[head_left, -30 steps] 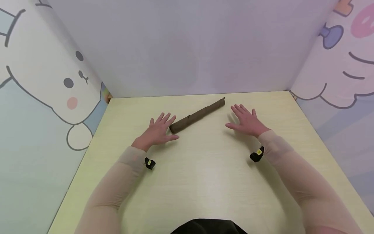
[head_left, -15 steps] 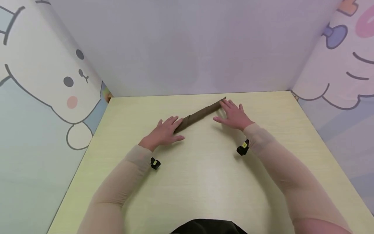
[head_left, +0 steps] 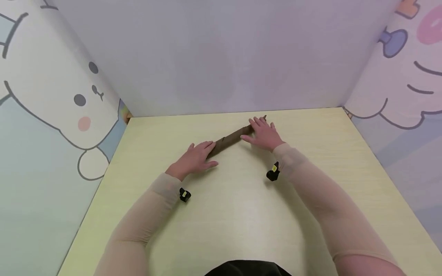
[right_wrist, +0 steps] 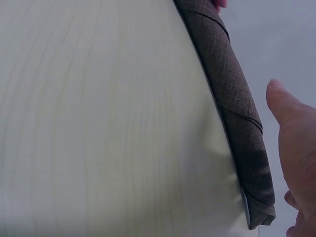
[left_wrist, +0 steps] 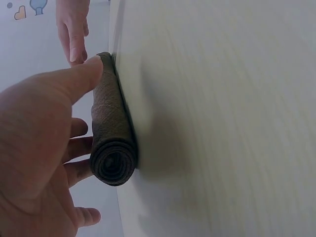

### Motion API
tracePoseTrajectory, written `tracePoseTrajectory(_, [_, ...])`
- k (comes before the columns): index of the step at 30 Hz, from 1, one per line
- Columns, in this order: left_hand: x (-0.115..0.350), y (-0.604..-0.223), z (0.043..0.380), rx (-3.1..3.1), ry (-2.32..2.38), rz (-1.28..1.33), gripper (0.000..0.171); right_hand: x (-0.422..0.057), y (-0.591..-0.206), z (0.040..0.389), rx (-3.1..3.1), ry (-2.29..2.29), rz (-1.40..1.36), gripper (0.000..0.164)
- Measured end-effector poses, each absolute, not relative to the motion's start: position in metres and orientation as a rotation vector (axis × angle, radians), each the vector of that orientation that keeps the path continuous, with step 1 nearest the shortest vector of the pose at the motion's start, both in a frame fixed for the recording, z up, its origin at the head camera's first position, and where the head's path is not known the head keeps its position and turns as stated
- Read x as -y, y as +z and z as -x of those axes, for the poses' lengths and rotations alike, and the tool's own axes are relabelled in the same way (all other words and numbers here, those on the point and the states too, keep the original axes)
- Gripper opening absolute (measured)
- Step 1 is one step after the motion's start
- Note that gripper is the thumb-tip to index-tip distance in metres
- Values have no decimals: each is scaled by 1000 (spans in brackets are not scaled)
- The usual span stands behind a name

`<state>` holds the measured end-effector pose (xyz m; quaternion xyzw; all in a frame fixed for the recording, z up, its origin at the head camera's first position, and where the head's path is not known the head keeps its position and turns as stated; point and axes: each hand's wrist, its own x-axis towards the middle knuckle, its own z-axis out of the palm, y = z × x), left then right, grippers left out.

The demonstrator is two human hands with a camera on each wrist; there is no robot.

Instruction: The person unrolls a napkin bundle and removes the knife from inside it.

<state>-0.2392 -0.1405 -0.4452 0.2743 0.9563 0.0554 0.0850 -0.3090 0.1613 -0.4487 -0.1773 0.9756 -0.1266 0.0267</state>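
A rolled-up brown cloth (head_left: 230, 142) lies slantwise on the pale wooden table, its right end farther back. Over its near left end reaches my left hand (head_left: 193, 159), fingers fairly straight and thumb held apart. In the left wrist view, the spiral end of the roll (left_wrist: 112, 133) sits between that hand's fingertips and thumb, without a plain grip. My right hand (head_left: 263, 135) hovers over or touches the far right end with extended fingers; contact is unclear. From the right wrist, the roll (right_wrist: 232, 89) appears beside the right thumb, with a gap between them.
The pale wooden table (head_left: 241, 214) extends toward the person. A plain wall (head_left: 221, 57) rises at its back edge. Cartoon-printed panels (head_left: 41, 153) flank both sides. A small black camera (head_left: 273, 172) hangs at each wrist.
My right hand has moved left, from beside the roll to over its far end. The left hand has shifted slightly right onto the near end. The cloth has hardly moved.
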Motion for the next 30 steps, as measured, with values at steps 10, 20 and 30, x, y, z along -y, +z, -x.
tracePoseTrajectory(10, [141, -447, 239, -2839, 223, -829, 80, -145, -465, 318, -3049, -366, 528, 92])
tracePoseTrajectory(20, [137, -449, 239, -2837, 201, -825, 78, -138, -478, 318, -3076, -387, 478, 82])
tracePoseTrajectory(30, [130, -450, 236, -2849, 146, -775, 78, -134, -481, 317, -3060, -452, 425, 74])
